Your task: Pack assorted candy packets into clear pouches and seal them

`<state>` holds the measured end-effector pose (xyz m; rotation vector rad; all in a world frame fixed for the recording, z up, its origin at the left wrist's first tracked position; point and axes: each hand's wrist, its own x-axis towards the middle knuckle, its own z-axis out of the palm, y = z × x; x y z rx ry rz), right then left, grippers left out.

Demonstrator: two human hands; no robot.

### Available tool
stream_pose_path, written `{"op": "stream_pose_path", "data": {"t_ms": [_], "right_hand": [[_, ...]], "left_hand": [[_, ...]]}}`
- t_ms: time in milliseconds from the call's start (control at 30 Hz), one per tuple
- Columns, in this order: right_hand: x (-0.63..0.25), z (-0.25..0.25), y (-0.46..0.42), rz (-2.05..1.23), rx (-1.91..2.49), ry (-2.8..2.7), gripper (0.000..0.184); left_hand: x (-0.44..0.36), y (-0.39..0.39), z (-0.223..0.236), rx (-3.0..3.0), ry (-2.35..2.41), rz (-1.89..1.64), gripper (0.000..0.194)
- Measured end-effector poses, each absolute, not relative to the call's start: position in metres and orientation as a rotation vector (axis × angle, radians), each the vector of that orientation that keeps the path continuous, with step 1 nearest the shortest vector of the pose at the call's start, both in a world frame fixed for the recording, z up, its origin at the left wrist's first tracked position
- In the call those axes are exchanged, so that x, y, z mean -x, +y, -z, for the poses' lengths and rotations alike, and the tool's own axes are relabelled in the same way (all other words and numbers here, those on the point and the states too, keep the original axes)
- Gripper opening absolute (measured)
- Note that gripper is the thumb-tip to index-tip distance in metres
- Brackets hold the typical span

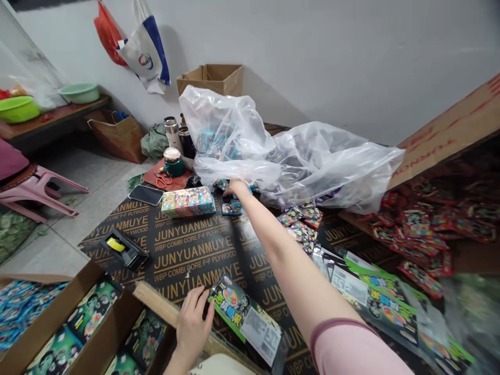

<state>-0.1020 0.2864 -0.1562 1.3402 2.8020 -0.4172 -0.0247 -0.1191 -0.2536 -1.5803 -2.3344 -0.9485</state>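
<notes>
My left hand [195, 320] rests at the table's near edge, fingers slightly bent and apart, holding nothing. Its fingertips are beside the top corner of a flat black-and-green printed pouch [230, 299] with a clear window. My right arm stretches across the table. At its far end, my right hand [236, 186] reaches down among small blue snack packets [232, 208] at the mouth of a clear plastic bag [238, 169]. Those fingers are mostly hidden, so their grip is unclear. Left of them stands a stacked block of colourful small boxes [188, 202].
More pouches [383, 307] and loose packets [300, 229] lie right, near a tipped carton [449, 130] spilling red packets [422, 229]. A tape dispenser [124, 250], phone [146, 195], scissors [163, 180] and cups [174, 164] are left. Filled cartons [99, 325] stand front left.
</notes>
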Motion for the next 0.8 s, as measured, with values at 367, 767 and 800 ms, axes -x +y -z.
{"op": "stream_pose_path", "data": {"t_ms": [367, 767, 800], "right_hand": [[-0.011, 0.185, 0.208, 0.320, -1.075, 2.833, 0.090], [-0.150, 0.184, 0.109, 0.478, -1.155, 3.321, 0.055], [-0.154, 0.179, 0.097, 0.586, -1.148, 3.323, 0.059]], "left_hand": [[0.037, -0.113, 0.242, 1.552, -2.614, 1.232, 0.024], [0.030, -0.039, 0.190, 1.890, -2.657, 1.909, 0.027], [0.019, -0.034, 0.185, 1.856, -2.649, 2.083, 0.034]]}}
